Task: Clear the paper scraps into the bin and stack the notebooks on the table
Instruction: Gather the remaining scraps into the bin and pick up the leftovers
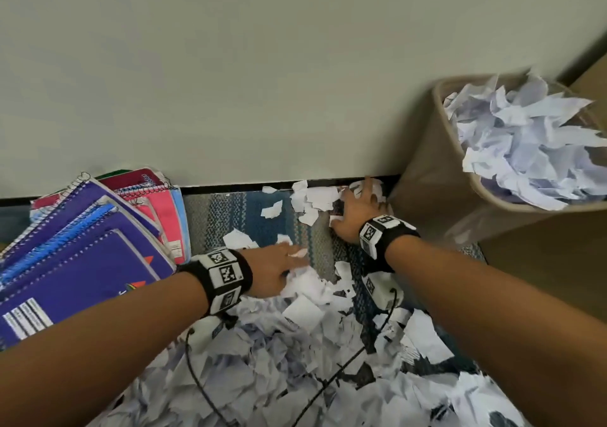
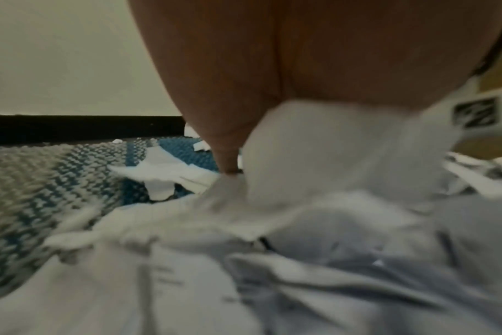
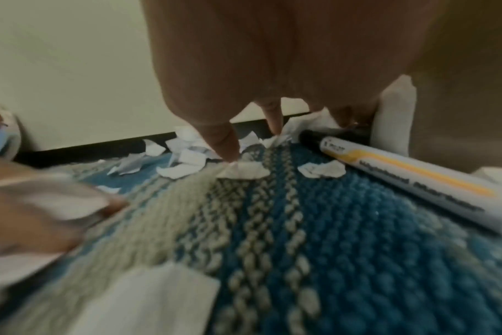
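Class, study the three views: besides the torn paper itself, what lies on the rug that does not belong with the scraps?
A whiteboard marker lies on the woven rug beside the right hand, among paper scraps. It is no scrap, so it should not be swept into the bin.

The marker (image 3: 410,181) lying on the rug carries black lettering along its white barrel, too blurred to read with certainty; the purple notebook (image 1: 82,279) bears a white label whose print is too small to read.
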`<action>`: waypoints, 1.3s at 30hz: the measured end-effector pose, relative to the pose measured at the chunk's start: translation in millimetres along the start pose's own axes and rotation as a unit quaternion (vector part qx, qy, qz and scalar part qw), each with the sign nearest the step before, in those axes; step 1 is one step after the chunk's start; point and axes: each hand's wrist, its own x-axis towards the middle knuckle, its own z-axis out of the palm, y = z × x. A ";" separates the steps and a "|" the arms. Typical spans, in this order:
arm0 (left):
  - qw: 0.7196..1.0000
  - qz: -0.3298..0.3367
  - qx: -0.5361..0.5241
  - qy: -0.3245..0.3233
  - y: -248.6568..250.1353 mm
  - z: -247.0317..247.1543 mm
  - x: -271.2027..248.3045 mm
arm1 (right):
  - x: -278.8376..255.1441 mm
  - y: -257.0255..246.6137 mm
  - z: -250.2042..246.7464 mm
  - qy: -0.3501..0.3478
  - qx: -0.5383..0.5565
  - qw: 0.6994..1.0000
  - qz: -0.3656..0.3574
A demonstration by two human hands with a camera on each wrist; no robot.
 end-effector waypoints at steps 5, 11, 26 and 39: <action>0.979 -0.006 -0.058 0.194 -7.5 -30.9 -9.3 | -25.2 -14.9 21.1 -0.016 -0.055 0.988 -0.142; 0.960 -0.198 -0.039 0.195 -32.3 -55.3 46.9 | -79.9 -20.3 31.1 -0.028 -0.056 0.956 -0.287; 0.979 -0.059 -0.067 0.183 -33.0 -23.8 9.6 | -15.8 -9.1 8.2 -0.081 0.040 0.983 -0.158; 0.994 -0.098 0.038 0.041 14.3 30.0 13.0 | -96.6 39.1 18.1 -0.070 0.066 0.958 -0.272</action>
